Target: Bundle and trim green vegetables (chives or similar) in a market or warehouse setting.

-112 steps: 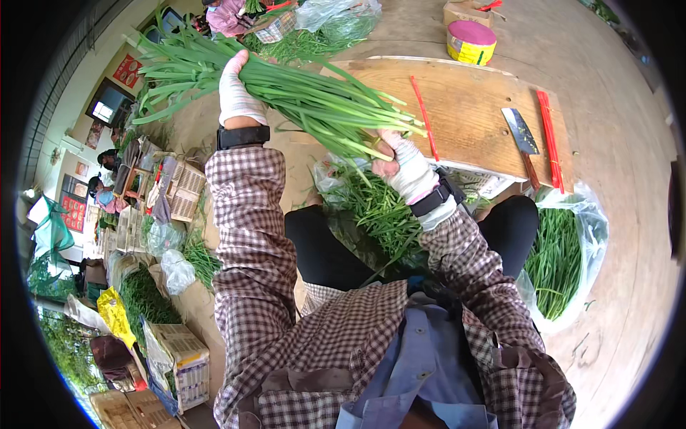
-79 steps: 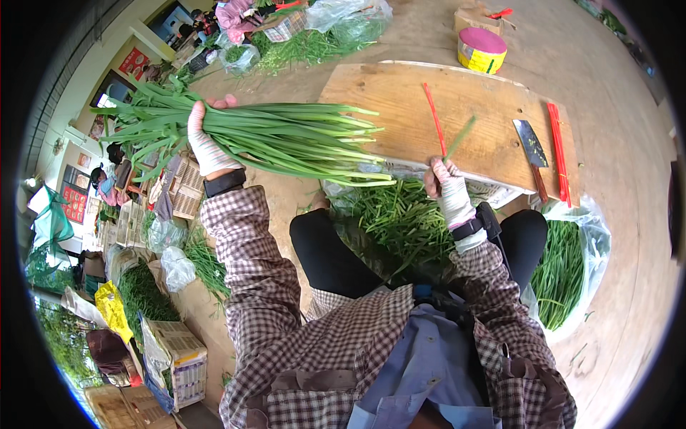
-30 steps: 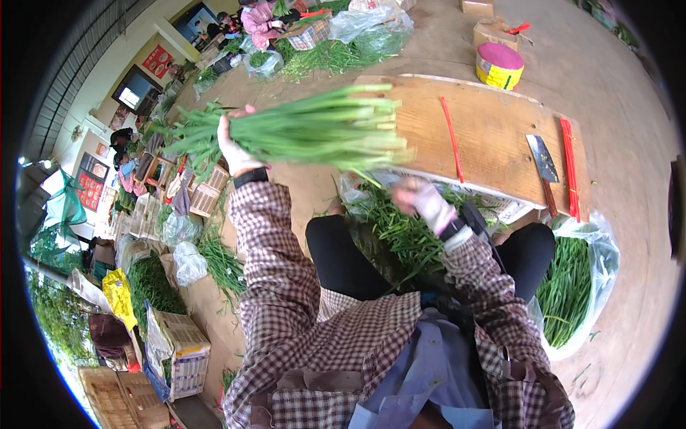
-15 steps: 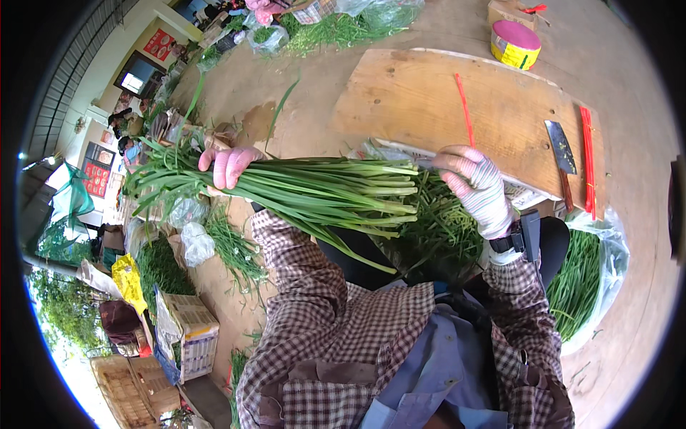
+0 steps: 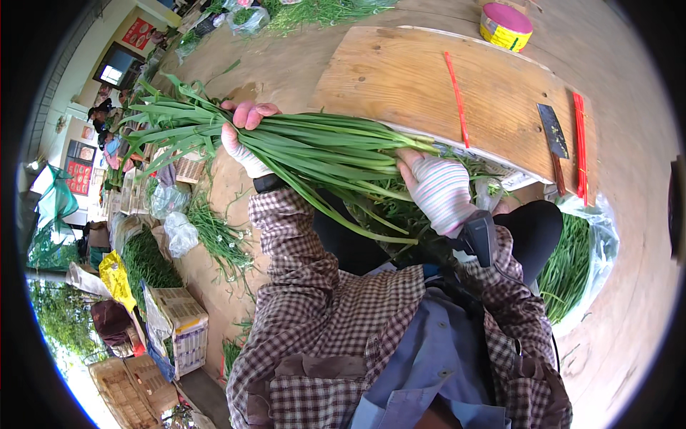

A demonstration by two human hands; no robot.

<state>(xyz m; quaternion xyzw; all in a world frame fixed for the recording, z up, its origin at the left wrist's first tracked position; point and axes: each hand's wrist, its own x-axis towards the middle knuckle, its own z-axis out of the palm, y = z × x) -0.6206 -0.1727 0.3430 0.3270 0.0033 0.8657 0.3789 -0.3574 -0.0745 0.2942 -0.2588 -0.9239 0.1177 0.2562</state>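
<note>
A long bunch of green chives (image 5: 307, 150) lies across my lap, held at both ends. My left hand (image 5: 243, 136), in a fingerless white glove, grips the leafy part of the bunch on the left. My right hand (image 5: 437, 189), in a striped white glove with a dark wrist strap, closes on the stem ends on the right. More loose chives (image 5: 400, 214) lie on my lap under the bunch.
A wooden board (image 5: 400, 86) lies ahead with red bands (image 5: 456, 96), a cleaver (image 5: 553, 130) and a yellow tub with a pink lid (image 5: 504, 24). A plastic bag of chives (image 5: 579, 264) sits at my right. Baskets, bags and boxes (image 5: 171, 329) crowd the left.
I have brought the bunch down from the board toward my lap. My right hand, free before, has closed on the stem ends.
</note>
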